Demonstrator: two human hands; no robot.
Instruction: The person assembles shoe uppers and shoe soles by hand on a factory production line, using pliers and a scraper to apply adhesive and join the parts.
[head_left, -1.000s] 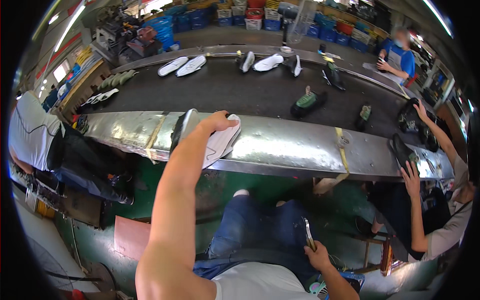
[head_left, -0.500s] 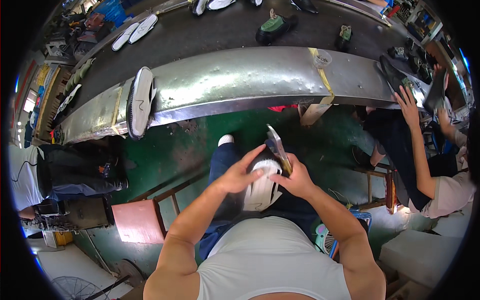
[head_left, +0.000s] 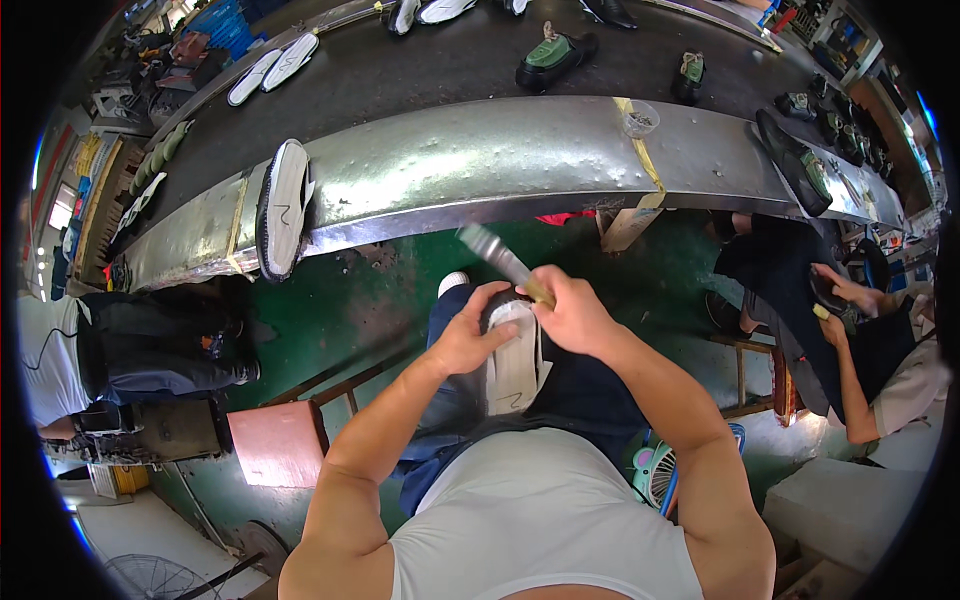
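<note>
Between my knees a black shoe with a white sole [head_left: 513, 370] lies sole up, toe away from me. My left hand [head_left: 467, 335] is closed round its toe end, thumb on the sole. In my right hand [head_left: 573, 312], beside the toe, is a metal hand tool with a yellowish handle [head_left: 505, 262]. Its metal end points up and left and is smeared by motion, so its exact kind does not show. On the metal bench edge ahead, to the left, another white-soled shoe [head_left: 285, 208] rests sole up.
The metal-edged bench [head_left: 450, 150] curves across in front, with several shoes and a small clear cup [head_left: 641, 118] on it. A pink-topped stool [head_left: 276, 443] stands left, a small green fan [head_left: 655, 470] right. A co-worker [head_left: 890, 350] on the right handles a dark shoe.
My right hand has turned the tool so its metal end swings left over the toe. At right, the co-worker's hands have left the bench for their lap; a dark shoe there now leans on the bench edge.
</note>
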